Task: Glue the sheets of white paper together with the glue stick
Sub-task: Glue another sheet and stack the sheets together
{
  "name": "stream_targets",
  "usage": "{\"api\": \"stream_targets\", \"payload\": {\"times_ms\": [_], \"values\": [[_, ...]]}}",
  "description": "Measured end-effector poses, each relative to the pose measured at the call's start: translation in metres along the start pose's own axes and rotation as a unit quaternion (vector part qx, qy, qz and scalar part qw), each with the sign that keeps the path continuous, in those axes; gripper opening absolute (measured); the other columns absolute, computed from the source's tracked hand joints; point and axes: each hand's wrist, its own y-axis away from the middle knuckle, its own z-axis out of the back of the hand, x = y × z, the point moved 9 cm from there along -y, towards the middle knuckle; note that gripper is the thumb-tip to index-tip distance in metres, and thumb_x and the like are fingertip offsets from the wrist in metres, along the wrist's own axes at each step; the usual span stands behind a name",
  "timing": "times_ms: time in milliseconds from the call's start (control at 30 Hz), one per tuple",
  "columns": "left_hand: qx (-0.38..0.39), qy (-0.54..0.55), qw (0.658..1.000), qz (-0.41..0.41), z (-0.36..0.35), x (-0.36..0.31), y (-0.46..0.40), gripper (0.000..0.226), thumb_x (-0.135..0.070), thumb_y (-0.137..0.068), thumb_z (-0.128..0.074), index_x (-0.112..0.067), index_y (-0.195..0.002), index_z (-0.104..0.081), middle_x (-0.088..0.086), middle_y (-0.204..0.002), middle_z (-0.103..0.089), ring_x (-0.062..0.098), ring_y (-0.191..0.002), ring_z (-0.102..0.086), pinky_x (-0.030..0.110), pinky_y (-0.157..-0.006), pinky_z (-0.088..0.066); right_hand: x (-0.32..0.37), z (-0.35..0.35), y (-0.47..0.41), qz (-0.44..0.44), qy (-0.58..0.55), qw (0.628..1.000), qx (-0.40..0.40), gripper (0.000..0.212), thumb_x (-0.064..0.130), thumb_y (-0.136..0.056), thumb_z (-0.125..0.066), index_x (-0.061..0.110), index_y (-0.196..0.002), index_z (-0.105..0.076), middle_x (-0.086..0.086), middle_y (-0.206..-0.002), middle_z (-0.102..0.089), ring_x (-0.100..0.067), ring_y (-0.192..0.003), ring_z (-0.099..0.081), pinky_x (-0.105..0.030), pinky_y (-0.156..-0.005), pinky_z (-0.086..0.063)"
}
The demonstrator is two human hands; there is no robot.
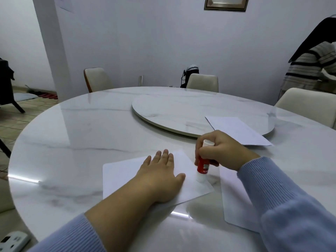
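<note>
White marble table (72,139) carries a round turntable (172,110) at its middle. Near its front edge a paper sheet (120,173) lies under the left hand (161,177), fingers flat and spread. Right hand (223,151) grips the red glue stick (203,165), tip down on the sheet's right edge.

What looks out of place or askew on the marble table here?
Nothing is spilled or damaged. One white paper sheet lies half on the round marble turntable, away from the sheet under the left hand and the red glue stick in the right hand.
</note>
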Motion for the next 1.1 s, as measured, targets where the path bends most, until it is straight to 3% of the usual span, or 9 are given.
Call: {"api": "stream_targets", "payload": {"times_ms": [167, 300, 433, 533, 633, 700, 800, 933, 1100], "values": [[-0.005, 0.003, 1.000, 0.000, 0.002, 0.000, 0.001, 0.070, -0.051, -0.095, -0.019, -0.016, -0.150, 0.007, 0.000, -0.159, 0.013, 0.015, -0.146, 0.012, 0.037, -0.120, 0.004, -0.004, -0.006, 0.007, -0.007, -0.037, 0.998, 0.059, 0.013, 0.011, -0.057, -0.048, 0.007, -0.056, -0.060, -0.014, -0.058, -0.066, -0.015, -0.048, -0.062, -0.018, -0.041, -0.033], [0.017, -0.005, 1.000, -0.001, 0.005, -0.003, 0.001, 0.066, -0.049, -0.096, -0.026, -0.024, -0.150, 0.002, -0.001, -0.159, 0.014, 0.020, -0.146, 0.016, 0.043, -0.119, 0.001, -0.011, 0.039, 0.006, 0.070, -0.291, 0.945, -0.134, 0.016, 0.007, -0.060, -0.043, 0.006, -0.055, -0.059, -0.018, -0.057, -0.065, -0.028, -0.054, -0.057, -0.018, -0.038, -0.029], [0.040, -0.032, 0.997, -0.059, 0.014, -0.006, 0.006, 0.056, -0.040, -0.095, -0.039, -0.046, -0.145, -0.013, -0.006, -0.157, -0.001, 0.023, -0.144, -0.003, 0.040, -0.115, -0.013, -0.026, 0.066, 0.015, 0.087, -0.387, 0.878, -0.268, 0.016, 0.011, -0.069, -0.044, 0.009, -0.061, -0.058, -0.009, -0.058, -0.069, -0.019, -0.052, -0.059, -0.017, -0.039, -0.038], [0.076, 0.052, 0.986, -0.137, 0.022, -0.006, 0.016, 0.052, -0.022, -0.093, -0.048, -0.053, -0.133, -0.039, -0.023, -0.150, -0.025, 0.007, -0.137, -0.029, 0.029, -0.112, -0.025, -0.026, 0.067, 0.018, 0.087, -0.359, 0.882, -0.294, 0.012, 0.012, -0.069, -0.046, 0.009, -0.066, -0.058, -0.008, -0.061, -0.071, -0.019, -0.055, -0.057, -0.021, -0.041, -0.039], [-0.052, 0.185, 0.977, -0.096, 0.045, 0.006, 0.011, 0.039, -0.029, -0.094, -0.047, -0.041, -0.131, -0.047, -0.016, -0.143, -0.042, 0.006, -0.130, -0.038, 0.025, -0.108, -0.029, -0.021, 0.060, 0.016, 0.087, -0.295, 0.907, -0.288, 0.011, 0.010, -0.072, -0.050, 0.009, -0.068, -0.061, -0.011, -0.067, -0.072, -0.020, -0.055, -0.057, -0.025, -0.042, -0.041], [-0.115, 0.121, 0.986, -0.002, 0.041, 0.019, 0.003, 0.053, -0.041, -0.096, -0.035, -0.025, -0.146, -0.025, -0.004, -0.154, -0.026, 0.015, -0.142, -0.021, 0.032, -0.115, -0.019, -0.016, 0.052, 0.013, 0.087, -0.225, 0.930, -0.279, 0.015, 0.004, -0.081, -0.054, 0.009, -0.072, -0.064, -0.012, -0.074, -0.071, -0.019, -0.056, -0.056, -0.029, -0.047, -0.045], [-0.050, 0.032, 0.996, 0.074, 0.012, 0.028, -0.007, 0.071, -0.053, -0.094, -0.022, -0.016, -0.150, 0.002, 0.004, -0.160, 0.004, 0.024, -0.147, 0.007, 0.045, -0.119, 0.000, -0.004, 0.029, 0.003, 0.090, -0.093, 0.965, -0.227, 0.008, 0.013, -0.087, -0.060, 0.017, -0.087, -0.066, -0.008, -0.085, -0.070, -0.018, -0.064, -0.060, -0.035, -0.064, -0.054], [-0.001, 0.008, 0.999, 0.036, 0.000, 0.018, -0.006, 0.070, -0.054, -0.094, -0.017, -0.019, -0.149, 0.008, 0.000, -0.159, 0.015, 0.020, -0.146, 0.015, 0.045, -0.118, 0.008, 0.005, -0.008, -0.013, 0.098, 0.030, 0.985, -0.136, 0.011, 0.026, -0.090, -0.059, 0.034, -0.098, -0.058, 0.008, -0.102, -0.066, -0.005, -0.079, -0.059, -0.008, -0.069, -0.043], [0.020, -0.004, 1.000, -0.011, -0.004, 0.007, 0.003, 0.071, -0.055, -0.093, -0.019, -0.022, -0.148, 0.012, -0.006, -0.158, 0.018, 0.013, -0.145, 0.018, 0.041, -0.119, 0.008, -0.005, -0.025, -0.023, 0.067, 0.037, 0.993, -0.089, 0.012, 0.030, -0.090, -0.057, 0.033, -0.102, -0.060, 0.004, -0.110, -0.069, -0.016, -0.097, -0.065, -0.030, -0.090, -0.048]]}}
